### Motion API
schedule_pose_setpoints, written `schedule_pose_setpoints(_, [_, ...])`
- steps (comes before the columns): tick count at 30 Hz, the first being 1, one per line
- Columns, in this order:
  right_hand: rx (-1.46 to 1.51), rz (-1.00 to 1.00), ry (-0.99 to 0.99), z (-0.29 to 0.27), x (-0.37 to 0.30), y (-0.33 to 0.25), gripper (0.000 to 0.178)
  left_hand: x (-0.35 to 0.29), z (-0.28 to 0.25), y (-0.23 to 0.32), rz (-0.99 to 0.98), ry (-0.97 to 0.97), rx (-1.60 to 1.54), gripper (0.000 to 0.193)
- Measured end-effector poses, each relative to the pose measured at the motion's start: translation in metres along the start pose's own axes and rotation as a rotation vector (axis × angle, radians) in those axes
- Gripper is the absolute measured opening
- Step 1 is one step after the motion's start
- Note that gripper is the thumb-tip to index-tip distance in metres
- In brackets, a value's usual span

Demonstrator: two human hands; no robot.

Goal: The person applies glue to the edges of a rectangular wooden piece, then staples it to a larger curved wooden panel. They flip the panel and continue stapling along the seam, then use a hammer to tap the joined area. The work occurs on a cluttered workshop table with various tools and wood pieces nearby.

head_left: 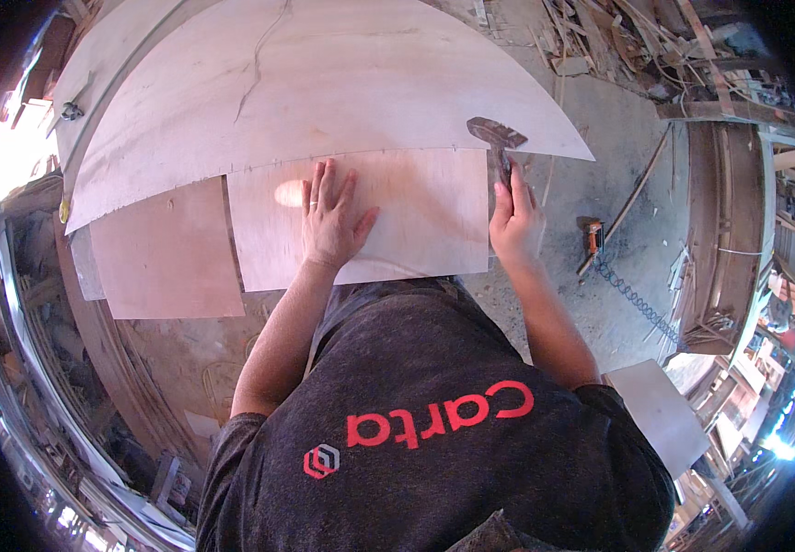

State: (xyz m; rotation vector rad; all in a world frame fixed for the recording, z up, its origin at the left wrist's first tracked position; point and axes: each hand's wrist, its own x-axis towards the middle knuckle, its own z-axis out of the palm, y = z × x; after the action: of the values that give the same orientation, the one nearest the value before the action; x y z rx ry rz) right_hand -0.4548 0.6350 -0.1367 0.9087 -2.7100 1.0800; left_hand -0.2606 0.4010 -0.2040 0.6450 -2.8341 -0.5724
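Note:
My right hand [517, 221] is wrapped round the handle of a hammer [497, 134]. The hammer's dark metal head is over the right end of a seam between wooden sheets. My left hand [333, 216] lies flat with fingers spread on a pale plywood panel [416, 212], its fingertips close to that seam. Along the seam, the panel meets a large pale plywood sheet [351, 83] on the far side. Small dark marks run along the joint. To the left, a browner plywood panel [167, 253] sits at the same sheet, with a narrow gap between the two panels.
An orange-and-black air tool [594, 237] with a coiled blue hose [637, 299] lies on the floor at right, beside a long wooden stick [632, 198]. Scrap wood [581, 37] is heaped at the far right. A wooden beam structure [724, 230] stands at the right, and long boards [108, 340] lie at left.

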Motion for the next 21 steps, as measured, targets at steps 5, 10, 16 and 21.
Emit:
schedule_pose_setpoints(5, [-0.160, 0.063, -0.237, 0.027, -0.014, 0.037, 0.046, 0.003, 0.001, 0.000, -0.018, -0.036, 0.031, 0.075])
schedule_pose_setpoints(10, [-0.084, 0.025, -0.283, 0.020, -0.005, 0.025, 0.047, 0.002, -0.001, 0.000, -0.017, -0.030, 0.029, 0.077])
schedule_pose_setpoints(16, [0.110, -0.153, -0.103, 0.025, 0.003, -0.020, 0.048, 0.000, 0.004, -0.002, -0.027, -0.029, 0.029, 0.076])
schedule_pose_setpoints(21, [-0.078, -0.137, -0.252, 0.050, -0.005, -0.011, 0.050, 0.002, 0.003, -0.001, -0.029, -0.029, 0.011, 0.075])
